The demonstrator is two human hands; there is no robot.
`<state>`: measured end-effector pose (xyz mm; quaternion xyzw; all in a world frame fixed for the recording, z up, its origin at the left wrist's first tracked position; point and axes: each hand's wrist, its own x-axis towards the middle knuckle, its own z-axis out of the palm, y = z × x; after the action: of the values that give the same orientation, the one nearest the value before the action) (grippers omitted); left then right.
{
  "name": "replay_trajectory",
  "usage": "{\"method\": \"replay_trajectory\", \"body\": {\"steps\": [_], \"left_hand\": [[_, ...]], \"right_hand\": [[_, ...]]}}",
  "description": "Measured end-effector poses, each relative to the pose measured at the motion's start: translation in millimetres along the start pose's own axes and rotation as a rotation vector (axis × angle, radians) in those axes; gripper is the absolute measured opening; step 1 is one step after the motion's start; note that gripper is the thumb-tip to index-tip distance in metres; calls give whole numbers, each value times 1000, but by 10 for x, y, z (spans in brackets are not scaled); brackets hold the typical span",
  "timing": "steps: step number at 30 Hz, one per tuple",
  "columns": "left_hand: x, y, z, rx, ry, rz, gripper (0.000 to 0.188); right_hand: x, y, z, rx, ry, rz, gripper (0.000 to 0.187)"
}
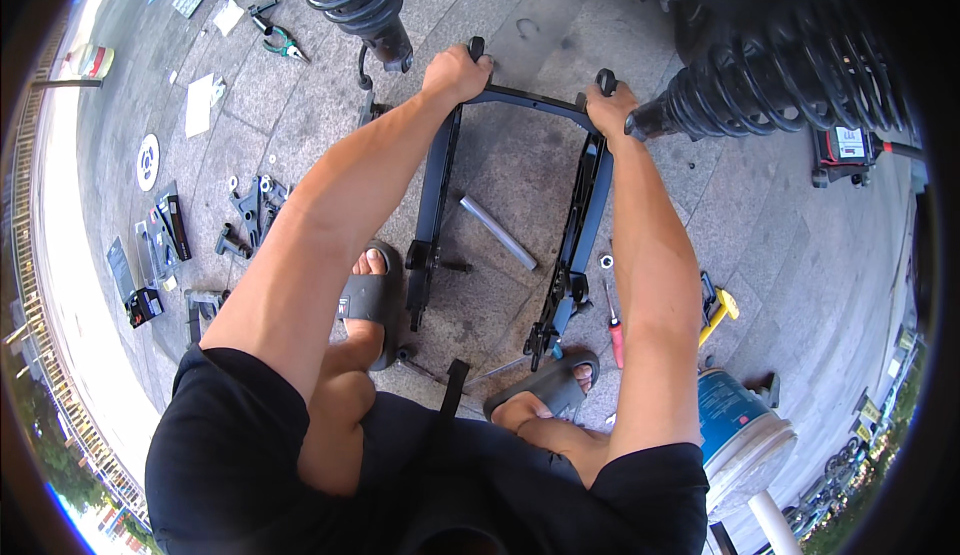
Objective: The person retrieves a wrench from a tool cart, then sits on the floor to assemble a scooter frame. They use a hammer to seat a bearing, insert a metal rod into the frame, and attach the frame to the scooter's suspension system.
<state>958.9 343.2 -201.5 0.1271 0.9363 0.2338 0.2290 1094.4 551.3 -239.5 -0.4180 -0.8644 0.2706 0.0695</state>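
A black U-shaped metal frame [437, 170] lies between my feet, its crossbar at the far side and two rails running toward me. My left hand [457, 75] is closed around the far left corner, where a dark rounded lug sticks up. At the far right corner, my right hand [610, 110] grips the frame beside a similar lug. Just right of that hand is the lower end of a black coil-spring shock absorber [770, 80]. Another coil-spring shock absorber [355, 0] hangs beyond my left hand. Between the rails, a bare silver tube [498, 232] rests on the paving.
Green-handled pliers [285, 45] and paper sheets [200, 105] lie far left. Metal brackets [250, 210] and a white disc [148, 162] sit nearer. On my right are a red-handled screwdriver [615, 340], a yellow-handled tool [722, 310], a blue-and-white bucket [735, 410] and a red jack [845, 150].
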Motion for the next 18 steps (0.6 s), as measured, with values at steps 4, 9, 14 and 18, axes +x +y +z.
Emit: {"method": "replay_trajectory", "body": {"steps": [4,9,14,18], "left_hand": [[15,-91,35,-73,-7,33,62],[-1,-144,55,-126,3,67,64],[-71,-126,47,-212,29,123,61],[-107,-133,35,-197,88,130,60]], "right_hand": [[-294,-28,-131,376,231,-67,56],[-1314,-81,-367,251,96,-605,20],[-2201,-122,8,-408,-751,-538,41],[-2056,-243,8,-228,-814,-310,41]]}}
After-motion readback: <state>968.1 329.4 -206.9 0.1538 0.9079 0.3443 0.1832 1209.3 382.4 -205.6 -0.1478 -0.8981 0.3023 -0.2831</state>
